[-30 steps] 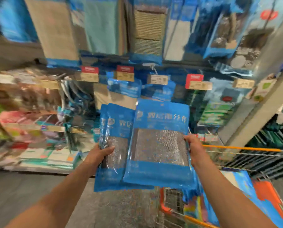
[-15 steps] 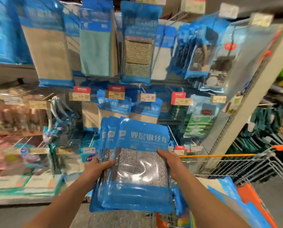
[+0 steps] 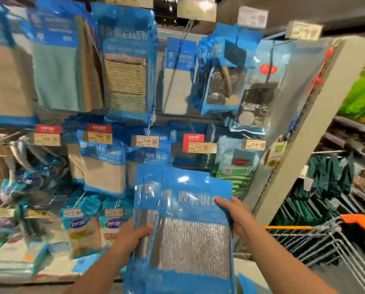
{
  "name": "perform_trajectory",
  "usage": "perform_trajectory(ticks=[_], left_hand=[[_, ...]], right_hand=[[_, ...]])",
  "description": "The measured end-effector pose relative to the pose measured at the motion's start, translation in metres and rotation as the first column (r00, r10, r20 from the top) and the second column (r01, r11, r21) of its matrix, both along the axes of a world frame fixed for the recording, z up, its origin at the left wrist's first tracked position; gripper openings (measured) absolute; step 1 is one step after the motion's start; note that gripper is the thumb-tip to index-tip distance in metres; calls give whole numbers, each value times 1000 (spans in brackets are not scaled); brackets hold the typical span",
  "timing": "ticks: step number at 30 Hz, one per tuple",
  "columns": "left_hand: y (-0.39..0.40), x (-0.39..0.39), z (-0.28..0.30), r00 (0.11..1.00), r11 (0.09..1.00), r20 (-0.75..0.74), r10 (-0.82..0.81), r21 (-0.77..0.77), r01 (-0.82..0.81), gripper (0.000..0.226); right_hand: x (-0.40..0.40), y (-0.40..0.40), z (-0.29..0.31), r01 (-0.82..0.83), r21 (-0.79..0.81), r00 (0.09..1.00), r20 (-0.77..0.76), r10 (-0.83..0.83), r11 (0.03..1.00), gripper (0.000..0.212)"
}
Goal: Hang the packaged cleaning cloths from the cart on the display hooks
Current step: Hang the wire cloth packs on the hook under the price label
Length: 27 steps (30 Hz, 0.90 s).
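Both hands are closed on a stack of blue cloth packets [image 3: 190,234]: left hand [image 3: 132,236] at its left edge, right hand [image 3: 236,217] at its right edge.

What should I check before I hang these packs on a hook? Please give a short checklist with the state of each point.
1. Left hand grips the packs at their left edge: ok.
2. Right hand holds the front pack at its upper right edge: ok.
3. Packs squared in one stack: not ok, the rear ones stick out to the left.
4. Hang holes at the top of the packs found: cannot tell, too blurred.
5. Free hook chosen: cannot tell, the hooks behind the price tags are hidden by hanging goods.
6. Cart out of the way, at the right: ok.
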<state>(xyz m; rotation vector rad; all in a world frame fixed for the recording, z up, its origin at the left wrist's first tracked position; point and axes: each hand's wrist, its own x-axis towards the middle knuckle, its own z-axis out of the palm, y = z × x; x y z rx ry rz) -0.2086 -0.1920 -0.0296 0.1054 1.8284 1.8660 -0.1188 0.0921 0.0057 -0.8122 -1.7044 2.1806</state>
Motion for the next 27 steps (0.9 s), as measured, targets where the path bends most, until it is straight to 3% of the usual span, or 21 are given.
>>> perform_trajectory(ticks=[3,6,9,12,15,19,23,27], left_hand=[[30,9,1,999,999,-11,32,-8,-32,53],[38,3,5,992,993,-103,73,-80,-81,37],[32,-15,15,978,980,-104,183,-57,-189,17],[19,-45,27,967,968,-94,236,-69,-243,13],[-1,-75,39,965,962,-153,211,-141,-233,15],[-25,-103,38,976,968,-110,187,-151,-202,24],[-28,-109,27,984,974,-61,165,-147,-173,17],[0,-113,14,982,978,-70,177,-102,-184,19]], right_hand=[[-7,29,-1,-67,31,997,33,66,997,33],[-9,54,1,-49,44,998,32,47,998,62],[-1,88,3,8,46,1000,21,-9,999,31],[9,118,1,75,2,996,40,-75,997,62],[7,136,-5,94,-50,995,33,-92,994,73],[-15,137,-2,90,4,996,4,-90,996,58],[-50,141,-13,96,74,995,18,-98,993,19],[-84,147,-23,71,151,997,25,-76,986,17]])
